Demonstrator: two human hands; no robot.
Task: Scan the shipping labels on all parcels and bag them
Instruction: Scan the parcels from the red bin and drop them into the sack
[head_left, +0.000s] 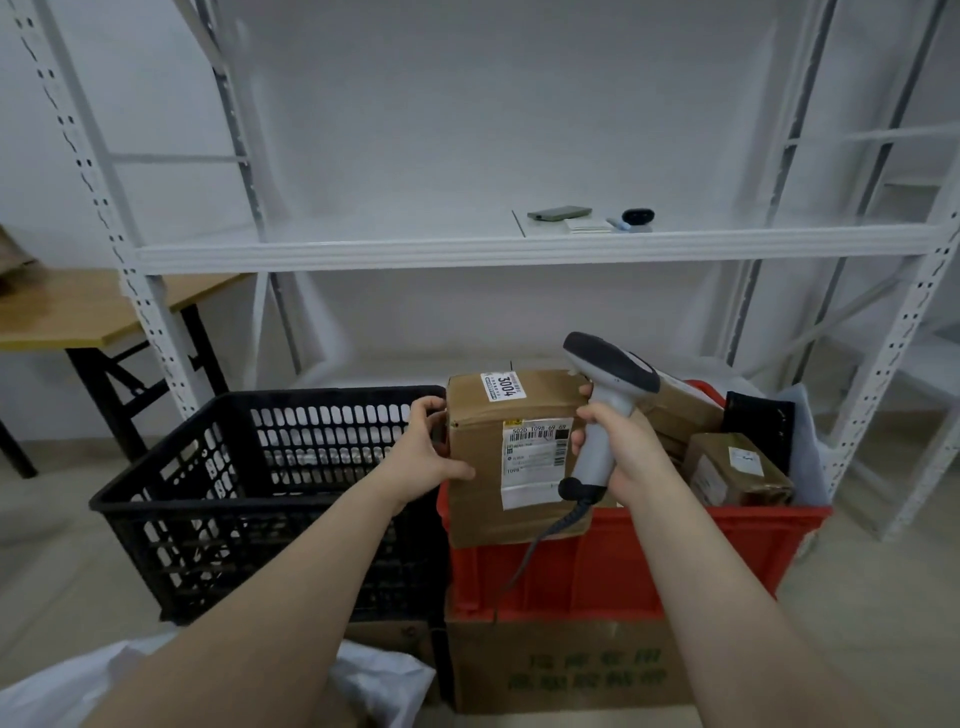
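A brown cardboard parcel (485, 467) with a white shipping label (532, 462) on its near face is held above the left end of the red crate (675, 566). My left hand (428, 447) grips its left side. A grey corded barcode scanner (608, 384) is gripped by its handle in my right hand (618, 447), right against the parcel's right edge, its dark head pointing up and left. Several more brown parcels (737, 470) lie in the red crate.
A black slatted crate (208, 493) stands left of the red one, which rests on a cardboard box (566, 670). White plastic bag material (374, 680) lies at the bottom left. White metal shelving (467, 252) is behind, carrying small items. A wooden table (78, 312) stands far left.
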